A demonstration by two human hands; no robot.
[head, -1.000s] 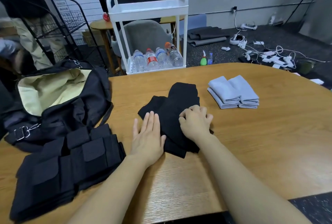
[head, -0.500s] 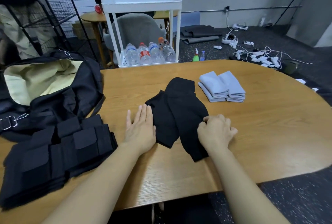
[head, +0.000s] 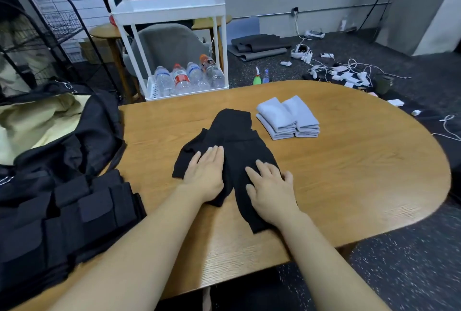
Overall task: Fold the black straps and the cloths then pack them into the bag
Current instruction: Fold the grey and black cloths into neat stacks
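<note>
Two hands: our left hand (head: pixel 206 175) and right hand (head: pixel 269 188) lie flat, fingers straight, pressing one black cloth (head: pixel 234 133).
Grey cloths (head: pixel 288 118): two folded stacks beyond our right hand.

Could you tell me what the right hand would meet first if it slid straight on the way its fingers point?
More of the black cloth under the right hand; beyond it, probably bare table.

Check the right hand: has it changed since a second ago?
Yes. The right hand, then a fist on the black cloth, now lies flat with fingers spread on its near right part, farther from the left hand.
</note>
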